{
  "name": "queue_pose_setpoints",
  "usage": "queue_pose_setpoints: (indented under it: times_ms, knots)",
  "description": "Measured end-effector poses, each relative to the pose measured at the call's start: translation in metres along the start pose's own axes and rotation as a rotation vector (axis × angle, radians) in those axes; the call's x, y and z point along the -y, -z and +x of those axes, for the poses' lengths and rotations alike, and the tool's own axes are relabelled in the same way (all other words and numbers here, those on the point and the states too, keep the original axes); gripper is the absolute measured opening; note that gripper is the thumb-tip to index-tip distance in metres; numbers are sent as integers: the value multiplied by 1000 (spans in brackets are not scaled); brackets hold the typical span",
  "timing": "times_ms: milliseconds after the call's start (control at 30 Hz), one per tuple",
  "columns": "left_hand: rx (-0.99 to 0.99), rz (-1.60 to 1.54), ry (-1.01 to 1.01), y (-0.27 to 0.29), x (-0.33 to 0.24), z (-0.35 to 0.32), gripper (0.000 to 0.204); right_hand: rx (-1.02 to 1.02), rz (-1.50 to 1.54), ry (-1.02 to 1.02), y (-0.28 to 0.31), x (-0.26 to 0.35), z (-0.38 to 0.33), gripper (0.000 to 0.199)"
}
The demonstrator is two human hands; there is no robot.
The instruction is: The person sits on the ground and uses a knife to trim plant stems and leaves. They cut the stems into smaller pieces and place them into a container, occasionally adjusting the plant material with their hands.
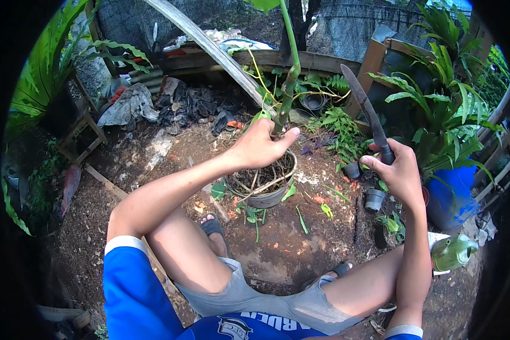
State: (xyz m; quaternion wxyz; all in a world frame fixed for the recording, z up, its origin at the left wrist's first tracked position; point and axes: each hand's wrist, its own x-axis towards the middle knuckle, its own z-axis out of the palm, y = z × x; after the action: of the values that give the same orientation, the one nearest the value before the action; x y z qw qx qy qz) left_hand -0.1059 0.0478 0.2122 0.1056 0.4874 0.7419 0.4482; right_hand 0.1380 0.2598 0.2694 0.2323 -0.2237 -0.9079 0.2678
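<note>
A potted plant stands on the ground before me, its thick green stem rising out of a round dark pot. Long pale roots spread over the soil in that pot. Around the base of the stem my left hand is closed, its thumb pointing right. Raised off to the right, my right hand grips the dark handle of a knife. The worn, curved blade points up and to the left, apart from the plant.
Cut leaves and stalks lie on the soil around the pot. Small black pots and a blue container stand to the right, near a green watering can. Crumpled dark plastic is heaped at the back left. A pale pole slants behind the stem.
</note>
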Motion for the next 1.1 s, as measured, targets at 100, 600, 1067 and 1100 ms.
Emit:
queue_pose_setpoints:
  times_ms: [100,600,1067,1100]
  knots:
    - [-36,-8,-19,3,-1,4,48,4,8,-6,-7,17,-16,27]
    - [42,58,-33,-11,-40,-13,47,-223,-78,419,-47,61,-32,23]
    - [117,34,-35,-28,-43,-11,36,-279,-183,477,-52,61,-32,19]
    - [141,22,11,-28,-45,-10,35,-318,-216,527,-52,61,-32,16]
